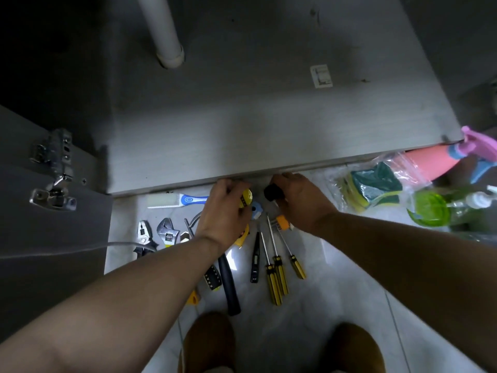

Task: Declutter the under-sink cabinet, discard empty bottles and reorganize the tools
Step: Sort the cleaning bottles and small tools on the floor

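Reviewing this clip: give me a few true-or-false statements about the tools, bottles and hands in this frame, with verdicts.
1. Three yellow-handled screwdrivers lie on the tiled floor. True.
2. The pink spray bottle stands inside the cabinet. False: it lies outside, by the right front corner of the cabinet floor.
3. Both hands hold nothing. False: the left hand grips a yellow object, and the right hand grips a black object.
4. The adjustable wrench lies left of the left hand. True.

Dim, soft wide-angle view.
White glare on the floor (pixel 322 305) just behind the left hand (pixel 223 208); cabinet (pixel 242 117) beyond it darkens leftward.
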`<action>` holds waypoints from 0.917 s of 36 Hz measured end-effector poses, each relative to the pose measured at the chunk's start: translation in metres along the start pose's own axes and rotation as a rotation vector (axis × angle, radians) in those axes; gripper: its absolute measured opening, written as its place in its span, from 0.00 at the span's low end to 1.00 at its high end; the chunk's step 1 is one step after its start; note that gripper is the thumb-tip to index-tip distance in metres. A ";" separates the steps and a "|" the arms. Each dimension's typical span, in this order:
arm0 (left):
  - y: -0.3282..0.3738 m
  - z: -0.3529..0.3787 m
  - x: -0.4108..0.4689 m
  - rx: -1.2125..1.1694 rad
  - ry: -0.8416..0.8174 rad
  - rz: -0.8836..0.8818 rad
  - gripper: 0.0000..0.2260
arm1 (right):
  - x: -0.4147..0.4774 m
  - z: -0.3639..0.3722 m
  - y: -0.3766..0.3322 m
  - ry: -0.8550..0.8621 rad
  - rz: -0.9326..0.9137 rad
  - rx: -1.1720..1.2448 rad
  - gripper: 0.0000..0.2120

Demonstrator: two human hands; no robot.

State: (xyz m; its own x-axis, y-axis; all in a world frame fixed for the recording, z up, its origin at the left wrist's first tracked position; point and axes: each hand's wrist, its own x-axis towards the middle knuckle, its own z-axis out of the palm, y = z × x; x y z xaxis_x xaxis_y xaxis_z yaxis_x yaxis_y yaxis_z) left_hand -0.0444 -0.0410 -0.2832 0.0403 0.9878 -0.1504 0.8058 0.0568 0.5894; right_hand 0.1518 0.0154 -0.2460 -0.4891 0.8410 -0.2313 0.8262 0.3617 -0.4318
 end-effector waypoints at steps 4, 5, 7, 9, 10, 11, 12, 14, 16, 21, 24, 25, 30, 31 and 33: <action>0.021 -0.006 -0.005 -0.117 -0.137 0.099 0.23 | -0.021 -0.042 0.016 -0.199 0.006 -0.065 0.09; 0.033 -0.008 -0.005 -0.139 -0.193 0.143 0.22 | -0.031 -0.054 0.021 -0.259 0.029 -0.083 0.09; 0.059 -0.011 -0.001 -0.149 -0.336 0.239 0.21 | -0.054 -0.074 0.035 -0.364 0.095 -0.117 0.11; 0.092 -0.013 0.005 -0.101 -0.478 0.324 0.18 | -0.083 -0.087 0.054 -0.415 0.201 -0.091 0.12; 0.108 -0.013 0.009 -0.064 -0.538 0.352 0.17 | -0.099 -0.089 0.064 -0.417 0.268 -0.055 0.13; 0.125 -0.013 0.013 -0.026 -0.593 0.368 0.16 | -0.117 -0.089 0.074 -0.408 0.349 -0.004 0.14; 0.142 -0.012 0.017 0.009 -0.644 0.371 0.15 | -0.134 -0.085 0.085 -0.386 0.437 0.051 0.13; 0.174 -0.008 0.026 0.062 -0.723 0.356 0.13 | -0.164 -0.073 0.106 -0.317 0.622 0.141 0.12; 0.202 0.003 0.033 0.118 -0.768 0.351 0.11 | -0.189 -0.054 0.127 -0.225 0.811 0.205 0.16; 0.244 0.047 0.035 0.188 -0.731 0.375 0.13 | -0.215 -0.016 0.154 0.037 1.187 0.699 0.16; 0.251 0.073 0.029 0.067 -0.649 0.340 0.17 | -0.204 -0.004 0.155 0.227 1.239 1.091 0.11; 0.250 0.080 0.027 0.013 -0.614 0.323 0.18 | -0.198 -0.004 0.153 0.282 1.223 1.206 0.10; 0.229 0.101 0.018 -0.187 -0.519 0.192 0.18 | -0.167 0.000 0.145 0.523 1.156 1.381 0.17; 0.223 0.103 0.017 -0.205 -0.502 0.175 0.17 | -0.163 0.002 0.143 0.544 1.188 1.341 0.19; 0.214 0.105 0.015 -0.231 -0.476 0.142 0.18 | -0.161 0.003 0.136 0.572 1.203 1.322 0.18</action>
State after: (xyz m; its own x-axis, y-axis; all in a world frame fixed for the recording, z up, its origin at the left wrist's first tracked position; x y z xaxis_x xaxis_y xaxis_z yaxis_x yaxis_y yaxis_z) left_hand 0.1907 -0.0290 -0.2422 0.4453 0.8165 -0.3675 0.6247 0.0107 0.7808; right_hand 0.3419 -0.0720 -0.2703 0.4840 0.4926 -0.7232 -0.2454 -0.7169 -0.6526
